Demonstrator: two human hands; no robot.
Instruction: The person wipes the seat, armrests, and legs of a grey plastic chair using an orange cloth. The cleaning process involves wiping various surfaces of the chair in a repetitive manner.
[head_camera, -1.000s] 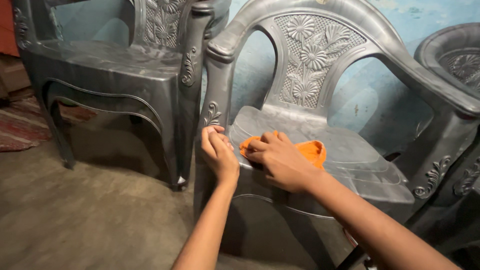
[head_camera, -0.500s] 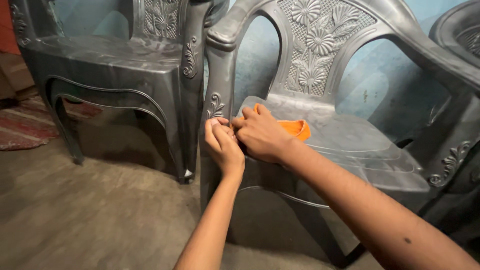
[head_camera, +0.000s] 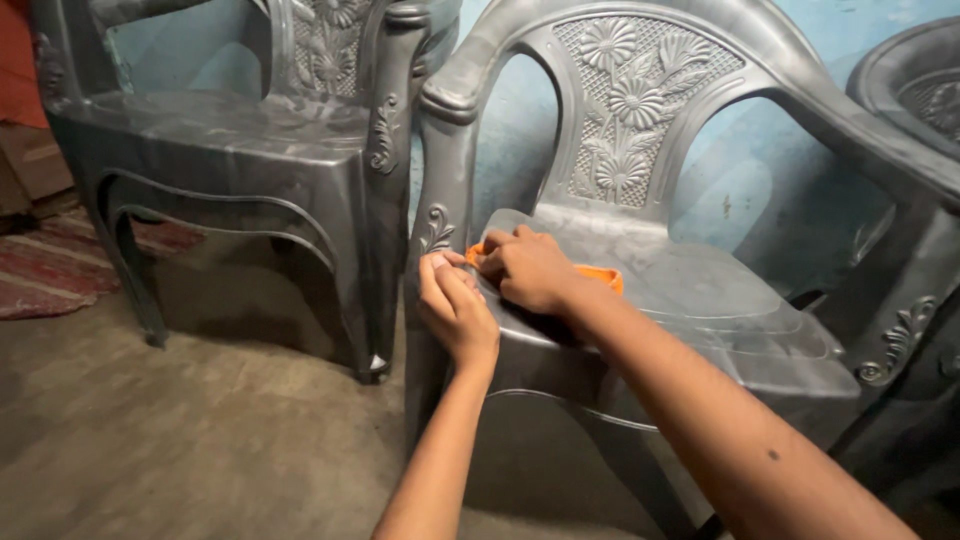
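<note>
Both hands are sitting a little nearer the front left corner of the grey plastic chair (head_camera: 700, 300) than half a second ago, and the orange cloth (head_camera: 598, 274) is showing less from under the right palm. The left hand (head_camera: 455, 310) is curling narrow, fingertips pinching at the cloth's left edge by the chair's front leg post; whether it is truly gripping the cloth, I cannot tell. The right hand (head_camera: 530, 268) is pressing flat over the cloth, pinning it to the seat. Done well, this step is asking for steady downward pressure from the right palm while the left is keeping the edge from bunching. Left of the chair a second grey chair (head_camera: 230, 130) is standing on the dusty concrete floor (head_camera: 180, 430), a striped rug (head_camera: 50, 275) beyond it, and a blue wall (head_camera: 750, 170) behind the chair.
</note>
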